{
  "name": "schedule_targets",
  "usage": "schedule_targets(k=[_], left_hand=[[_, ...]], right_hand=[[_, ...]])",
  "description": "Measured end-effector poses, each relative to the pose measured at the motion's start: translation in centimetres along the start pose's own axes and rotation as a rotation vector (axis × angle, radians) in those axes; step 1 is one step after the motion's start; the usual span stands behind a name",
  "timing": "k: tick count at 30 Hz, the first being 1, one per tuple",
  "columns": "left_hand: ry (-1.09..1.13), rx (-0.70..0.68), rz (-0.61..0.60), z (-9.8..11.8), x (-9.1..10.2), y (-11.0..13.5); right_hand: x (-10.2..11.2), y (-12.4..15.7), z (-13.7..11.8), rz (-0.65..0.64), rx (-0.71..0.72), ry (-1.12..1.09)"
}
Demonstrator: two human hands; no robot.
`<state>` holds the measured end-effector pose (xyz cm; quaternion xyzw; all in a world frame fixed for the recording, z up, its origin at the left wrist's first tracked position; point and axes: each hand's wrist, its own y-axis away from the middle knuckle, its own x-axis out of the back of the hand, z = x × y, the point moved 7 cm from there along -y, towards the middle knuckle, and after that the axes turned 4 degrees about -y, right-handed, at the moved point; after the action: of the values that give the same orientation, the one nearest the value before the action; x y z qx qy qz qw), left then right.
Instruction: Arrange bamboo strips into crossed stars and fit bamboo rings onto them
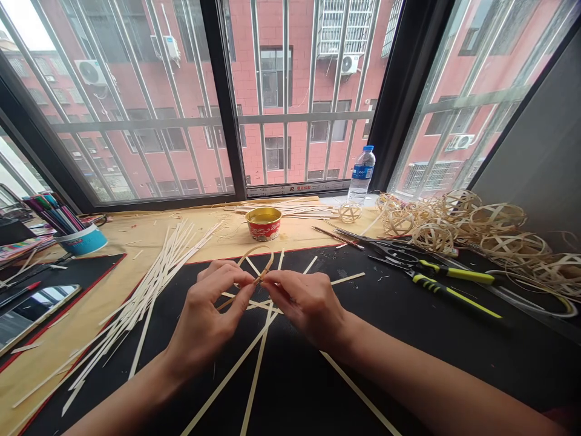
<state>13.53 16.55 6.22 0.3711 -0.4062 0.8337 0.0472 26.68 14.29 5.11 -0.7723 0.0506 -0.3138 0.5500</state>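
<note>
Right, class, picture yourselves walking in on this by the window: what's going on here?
A person is working at a windowsill bench, their left hand and right hand pinching crossed thin pale strips above a black mat. More loose strips lie spread to the left. To the right sits a heap of open-weave strip balls, with yellow-handled scissors in front of it.

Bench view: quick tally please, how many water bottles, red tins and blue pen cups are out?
Water bottle: 1
Red tin: 1
Blue pen cup: 1
Total: 3
</note>
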Motion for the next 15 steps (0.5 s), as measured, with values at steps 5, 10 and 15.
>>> schedule_targets(k=[5, 10, 15], left_hand=[[0.024, 0.070, -0.011, -0.71, -0.32, 0.25], [0.041, 0.074, -0.037, -0.75, -0.71, 0.40], [0.028, 0.055, -0.021, -0.39, -0.51, 0.29]], right_hand=[[-0.35, 0.08, 0.45, -0.004, -0.108, -0.105], [-0.85, 0.19, 0.92, -0.032, -0.203, -0.145], [-0.54, 0.22, 0.56, -0.006, -0.148, -0.136]])
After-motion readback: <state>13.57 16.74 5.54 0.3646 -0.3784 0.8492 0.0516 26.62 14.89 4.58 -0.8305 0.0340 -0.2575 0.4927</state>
